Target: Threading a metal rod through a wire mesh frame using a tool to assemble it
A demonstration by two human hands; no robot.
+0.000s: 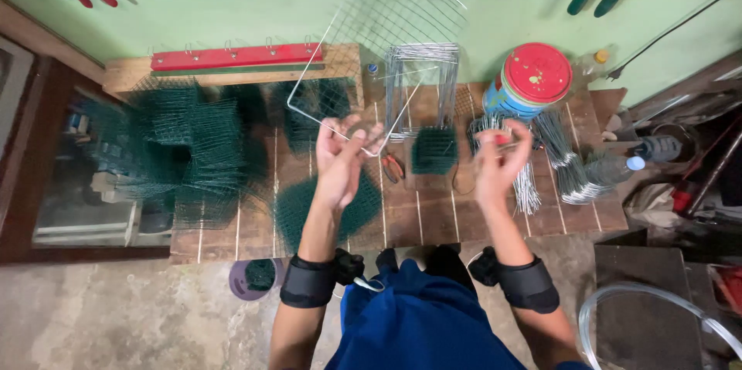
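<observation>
Round blue tin with a paint-spattered red lid [533, 76]: stands at the back of the wooden bench, right of centre, against the green wall. Small clear plastic bottle with a yellow cap [595, 63]: just right of the tin, by the wall. No labels legible, no signs or screens in view.

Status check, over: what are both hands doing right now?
Left hand grips bent silver wire frame. Right hand pinches small red object, blurred. Round green mesh piece lies below, on wooden bench.
</observation>
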